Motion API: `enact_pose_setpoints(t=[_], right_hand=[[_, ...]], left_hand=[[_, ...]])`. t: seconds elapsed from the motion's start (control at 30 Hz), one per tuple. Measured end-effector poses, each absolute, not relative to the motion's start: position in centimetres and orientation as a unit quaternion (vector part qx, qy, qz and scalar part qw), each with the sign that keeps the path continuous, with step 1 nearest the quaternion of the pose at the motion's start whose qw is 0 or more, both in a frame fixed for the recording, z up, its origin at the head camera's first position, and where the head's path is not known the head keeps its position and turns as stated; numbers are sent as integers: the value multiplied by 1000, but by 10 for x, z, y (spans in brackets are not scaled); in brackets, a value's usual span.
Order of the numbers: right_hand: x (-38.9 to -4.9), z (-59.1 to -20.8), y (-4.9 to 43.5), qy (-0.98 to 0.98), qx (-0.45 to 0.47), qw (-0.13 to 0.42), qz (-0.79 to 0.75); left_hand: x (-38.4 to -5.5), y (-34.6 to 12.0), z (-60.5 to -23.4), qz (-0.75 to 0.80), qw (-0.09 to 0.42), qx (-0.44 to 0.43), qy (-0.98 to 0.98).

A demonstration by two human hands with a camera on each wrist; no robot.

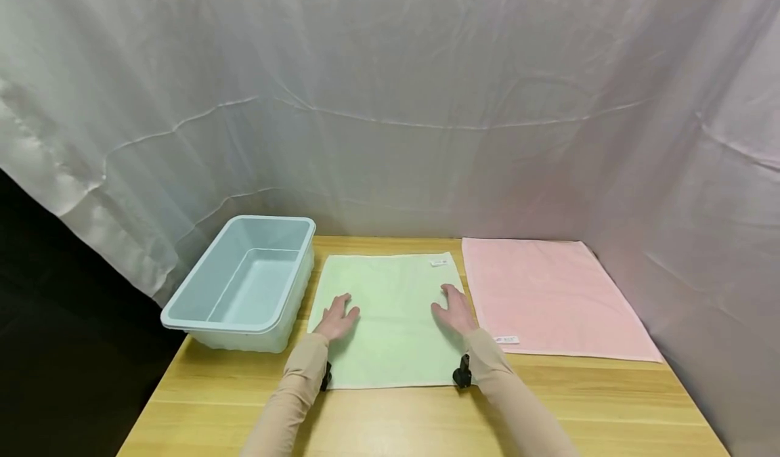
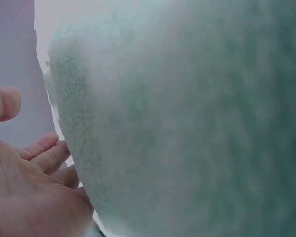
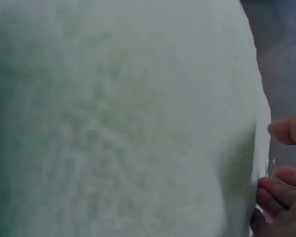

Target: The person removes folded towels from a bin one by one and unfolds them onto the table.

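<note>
A pale green towel (image 1: 390,328) lies spread flat on the wooden table, its small white label (image 1: 439,263) at the far right corner. Over the towel's left side is my left hand (image 1: 337,318), thumb apart from the fingers. My right hand (image 1: 456,311) is over the right side in a similar pose. In the left wrist view the towel (image 2: 138,123) fills most of the picture, with the left fingers (image 2: 52,158) right at its edge. Fingertips of the right hand (image 3: 286,202) likewise meet the towel's edge in the right wrist view. Neither hand grips the cloth.
To the left stands a light blue plastic basin (image 1: 298,291) with a raised rim. A pink towel (image 1: 554,298) lies flat on the right, close beside the green one. Grey curtains (image 1: 390,105) hang behind and to the right of the wooden table (image 1: 390,416).
</note>
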State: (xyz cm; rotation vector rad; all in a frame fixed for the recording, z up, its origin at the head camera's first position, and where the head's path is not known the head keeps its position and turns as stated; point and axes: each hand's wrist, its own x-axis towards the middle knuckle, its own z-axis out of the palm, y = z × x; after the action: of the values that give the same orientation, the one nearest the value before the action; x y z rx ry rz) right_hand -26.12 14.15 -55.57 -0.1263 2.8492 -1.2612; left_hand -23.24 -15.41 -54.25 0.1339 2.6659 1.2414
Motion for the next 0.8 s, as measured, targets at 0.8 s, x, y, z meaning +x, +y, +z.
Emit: enact_pose_setpoints(t=[0.8], right_hand=[[-231, -555, 151, 923, -81, 0, -377]], left_hand=[[-222, -145, -542, 362, 51, 21, 930]])
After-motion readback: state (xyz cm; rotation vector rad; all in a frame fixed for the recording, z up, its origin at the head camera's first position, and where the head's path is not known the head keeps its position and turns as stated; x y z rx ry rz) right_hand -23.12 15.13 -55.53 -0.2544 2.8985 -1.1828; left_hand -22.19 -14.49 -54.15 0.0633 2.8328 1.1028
